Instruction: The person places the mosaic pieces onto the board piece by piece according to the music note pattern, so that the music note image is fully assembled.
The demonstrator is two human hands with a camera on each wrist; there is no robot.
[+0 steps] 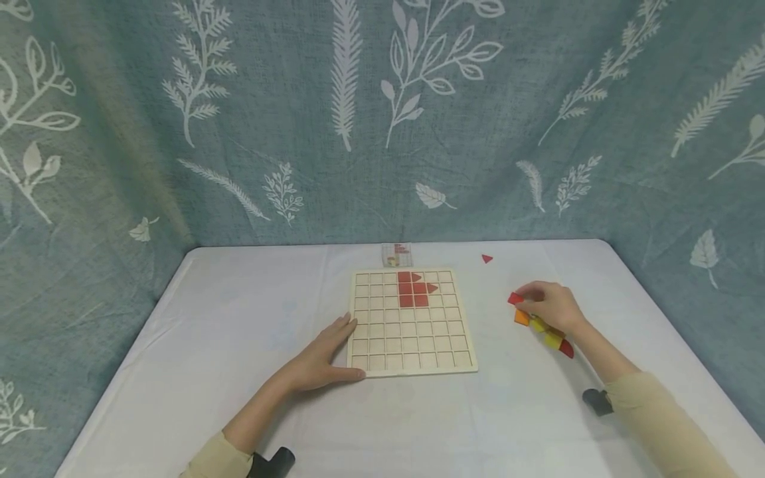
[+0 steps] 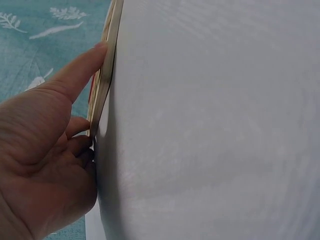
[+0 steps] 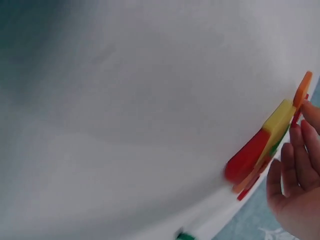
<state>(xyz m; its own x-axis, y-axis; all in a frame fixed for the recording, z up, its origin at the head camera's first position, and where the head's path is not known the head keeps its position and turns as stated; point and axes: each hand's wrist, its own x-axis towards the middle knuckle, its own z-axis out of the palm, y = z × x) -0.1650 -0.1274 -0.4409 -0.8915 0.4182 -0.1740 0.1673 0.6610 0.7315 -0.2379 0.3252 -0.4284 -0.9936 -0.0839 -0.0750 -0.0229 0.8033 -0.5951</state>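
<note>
A pale wooden grid board [image 1: 391, 345] lies in the middle of the table. Several red square tiles [image 1: 413, 294] and two red triangles [image 1: 432, 288] fill cells near its top edge. My left hand [image 1: 323, 355] rests at the board's lower left corner, fingers along the left side; in the left wrist view its thumb touches the rim [image 2: 111, 55]. On the right, my right hand [image 1: 551, 307] pinches a red tile [image 1: 514, 299] between thumb and fingers. Under and beside it lie an orange tile [image 1: 522, 317], yellow pieces [image 1: 552, 340] and a red curved piece [image 1: 566, 348].
A small pattern card [image 1: 397, 255] lies behind the board. A loose red triangle [image 1: 487, 258] lies to its right near the table's back edge. In the right wrist view a green piece [image 3: 185, 235] shows at the bottom. Patterned teal cloth [image 1: 382, 166] hangs behind the white table.
</note>
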